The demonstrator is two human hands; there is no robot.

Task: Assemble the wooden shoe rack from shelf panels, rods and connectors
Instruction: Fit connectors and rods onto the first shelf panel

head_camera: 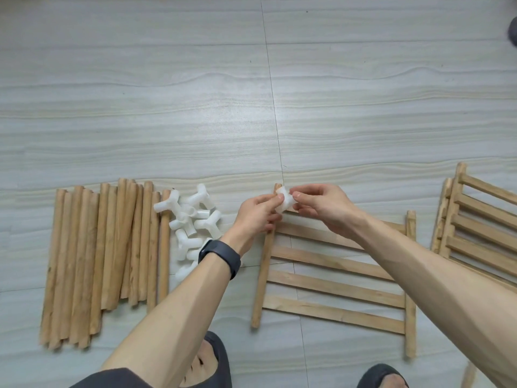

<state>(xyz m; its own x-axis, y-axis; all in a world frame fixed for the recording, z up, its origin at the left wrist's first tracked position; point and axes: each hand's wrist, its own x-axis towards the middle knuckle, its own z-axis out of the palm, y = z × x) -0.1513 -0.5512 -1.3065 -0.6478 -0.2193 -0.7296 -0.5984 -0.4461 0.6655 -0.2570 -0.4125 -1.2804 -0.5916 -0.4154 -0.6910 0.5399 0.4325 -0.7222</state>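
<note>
Both thumbs meet on the white connector [285, 202]. The right hand [326, 210] pinches it between thumb and forefinger. The left hand [258, 215] has its thumb against the connector, and its lower fingers are curled round the rail [263, 275], just under the rail's far end. The connector sits at that end. Whether the socket is already over the wood I cannot tell, because the fingers cover the joint.

I think the step is to press the connector on this corner of the panel [335, 261], which lies flat on the floor [363, 107] in front of the person. Several risks follow from this. If the socket goes on tilted, it may jam half way or scrape the wood. If its side arms point in a wrong direction, the next rods will not meet them, and the part must be pulled off again. The panel is held only at one corner, so a strong push may slide or turn it on the smooth floor.

Farther out, the pile [193, 222] of spare connectors lies just left of the left wrist, with the rods [103, 261] beyond it. A careless forearm may scatter them. A stack [481, 219] of more panels lies at the right.
</note>
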